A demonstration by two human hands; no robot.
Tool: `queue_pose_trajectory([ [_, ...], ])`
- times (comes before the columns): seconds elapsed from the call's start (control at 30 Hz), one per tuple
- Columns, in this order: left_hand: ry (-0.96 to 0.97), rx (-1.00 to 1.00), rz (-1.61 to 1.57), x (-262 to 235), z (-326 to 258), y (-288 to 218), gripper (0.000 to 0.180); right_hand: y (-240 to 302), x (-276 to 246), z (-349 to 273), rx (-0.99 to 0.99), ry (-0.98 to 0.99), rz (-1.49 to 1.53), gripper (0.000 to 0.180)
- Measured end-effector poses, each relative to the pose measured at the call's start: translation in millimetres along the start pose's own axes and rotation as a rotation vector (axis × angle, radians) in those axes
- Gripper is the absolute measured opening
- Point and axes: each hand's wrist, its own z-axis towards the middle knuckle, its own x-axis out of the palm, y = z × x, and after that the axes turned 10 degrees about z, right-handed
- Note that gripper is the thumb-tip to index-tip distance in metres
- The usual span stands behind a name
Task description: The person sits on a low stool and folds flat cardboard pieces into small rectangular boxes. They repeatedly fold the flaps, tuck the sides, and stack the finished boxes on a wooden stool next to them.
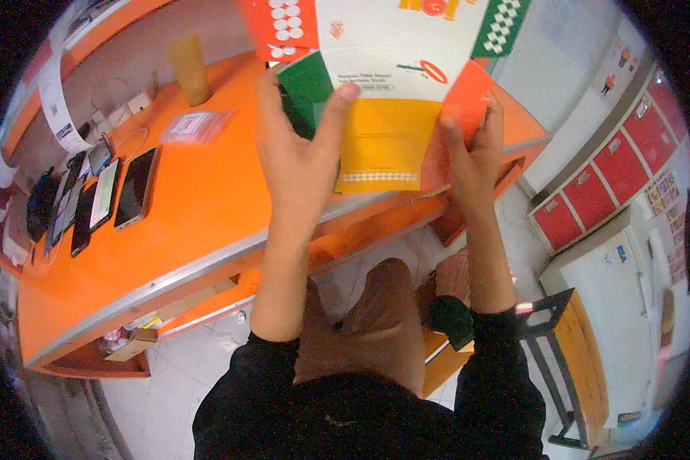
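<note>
Orange counter; hands' flat carton (unfolded)

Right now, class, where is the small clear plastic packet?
In the head view, the clear packet lies on the orange counter, left of the person's left hand, below the tan cup.

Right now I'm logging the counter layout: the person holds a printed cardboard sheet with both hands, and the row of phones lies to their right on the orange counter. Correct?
Not quite. The phones lie to the person's left on the orange counter, as the head view shows. The left hand and right hand do hold the cardboard sheet.
</note>
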Motion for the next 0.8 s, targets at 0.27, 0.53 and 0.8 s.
queue_pose_trajectory([
  [0.27,-0.165,0.141,0.136,8.2,5.9,47.2,0.042,-41.4,24.2,-10.1,-0.011,-0.024,0.189,0.057],
  [0.53,0.077,-0.173,0.049,-2.1,-24.2,53.4,0.031,-44.0,16.8,-22.9,0.241,0.146,0.25,0.064],
  [0.8,0.16,-0.251,0.055,-3.6,-32.6,45.1,0.031,-33.6,-1.6,-27.1,0.247,0.161,0.024,0.067],
])
